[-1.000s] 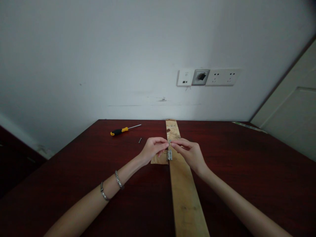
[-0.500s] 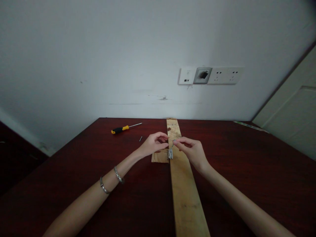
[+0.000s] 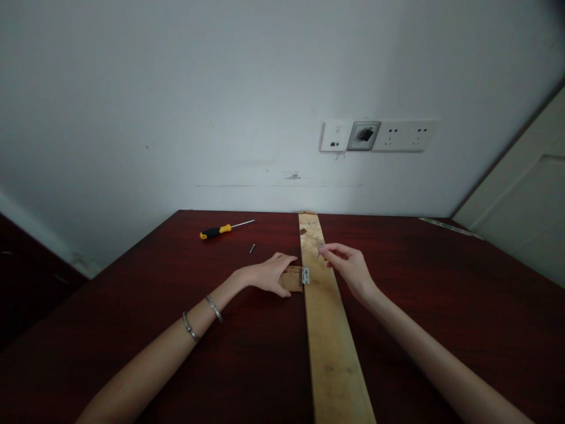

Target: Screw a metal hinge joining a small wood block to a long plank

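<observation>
Left hand (image 3: 267, 275) and right hand (image 3: 351, 272) apart, not touching; right hand sits above the plank, left hand beside it.

Left hand: closed around a small wood offcut (image 3: 292, 278), fingers over its far edge, thumb side on the table. 2 silver bangles (image 3: 189, 327) on the left forearm.

Right hand: raised, fingertips (image 3: 324, 249) pinched on a small metal fastener (image 3: 318, 249), too small to tell its type. It is over the long pale wooden plank (image 3: 329, 335), which runs from near the wall toward the person.

Steel hinge (image 3: 305, 275): lying at the plank's left edge, between plank and offcut, touching both.

Around them, on the dark red wooden table (image 3: 397, 277): a Phillips-type screwdriver (image 3: 216, 231) with a yellow and black handle, well left of the plank; a small metal pin (image 3: 252, 248) between screwdriver and left hand, lying loose.

On the wall beyond: a white socket panel (image 3: 379, 136).
</observation>
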Available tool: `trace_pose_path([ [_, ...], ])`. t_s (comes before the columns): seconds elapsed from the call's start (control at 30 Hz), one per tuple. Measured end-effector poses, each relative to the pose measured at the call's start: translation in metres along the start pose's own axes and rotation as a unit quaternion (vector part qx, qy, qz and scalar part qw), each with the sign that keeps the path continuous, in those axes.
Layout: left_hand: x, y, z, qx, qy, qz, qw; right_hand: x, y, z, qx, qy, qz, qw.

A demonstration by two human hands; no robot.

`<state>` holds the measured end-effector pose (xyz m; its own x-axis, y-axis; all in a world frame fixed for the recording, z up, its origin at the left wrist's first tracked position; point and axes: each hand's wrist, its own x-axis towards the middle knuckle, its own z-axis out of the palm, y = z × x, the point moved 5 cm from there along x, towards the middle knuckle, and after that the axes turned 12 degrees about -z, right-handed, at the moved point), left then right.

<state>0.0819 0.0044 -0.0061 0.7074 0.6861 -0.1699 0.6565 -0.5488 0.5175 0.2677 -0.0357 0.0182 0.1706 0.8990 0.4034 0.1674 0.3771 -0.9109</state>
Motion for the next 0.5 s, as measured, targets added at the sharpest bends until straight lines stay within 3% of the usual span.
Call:
trace_pose_path([
  [0.5,-0.0021,0.003,-0.0038,-0.012,-0.024,0.005,1.0,0.0022,0.0053,-0.0013,0.01,0.006,0.004,1.0],
])
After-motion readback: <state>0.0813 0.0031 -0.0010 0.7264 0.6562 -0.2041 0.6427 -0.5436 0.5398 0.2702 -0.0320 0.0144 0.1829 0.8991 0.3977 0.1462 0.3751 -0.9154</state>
